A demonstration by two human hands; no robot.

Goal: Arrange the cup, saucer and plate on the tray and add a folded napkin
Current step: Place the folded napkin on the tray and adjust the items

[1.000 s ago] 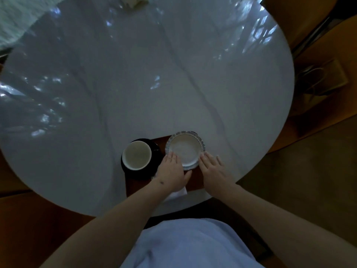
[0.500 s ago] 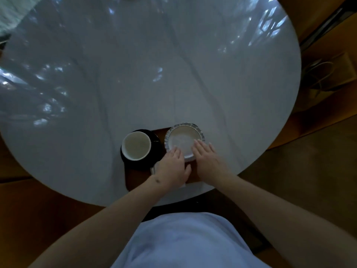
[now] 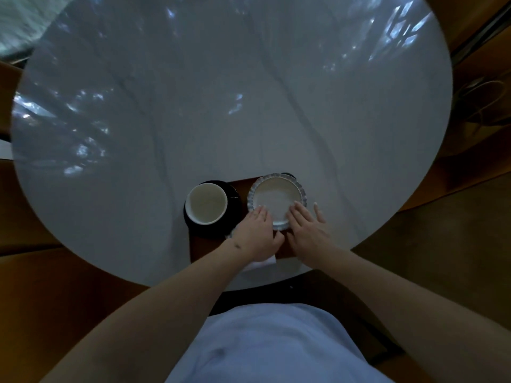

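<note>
A dark wooden tray (image 3: 204,248) lies at the near edge of the round table. On its left stands a white cup (image 3: 206,203) on a black saucer (image 3: 232,193). A white plate (image 3: 276,196) with a fluted rim sits on the tray's right. My left hand (image 3: 258,234) rests flat at the plate's near left rim, over a white napkin (image 3: 261,264) that shows beneath it. My right hand (image 3: 309,230) lies flat on the plate's near right rim, fingers spread. Neither hand grips anything.
The grey marble table (image 3: 221,106) stretches away beyond the tray. A wooden floor surrounds it, with a brown bag (image 3: 486,103) on the floor at right. My light blue shirt (image 3: 276,346) fills the bottom.
Both hands have slid a little forward onto the plate's near rim, and the right hand's fingers have spread. The view has shifted slightly.
</note>
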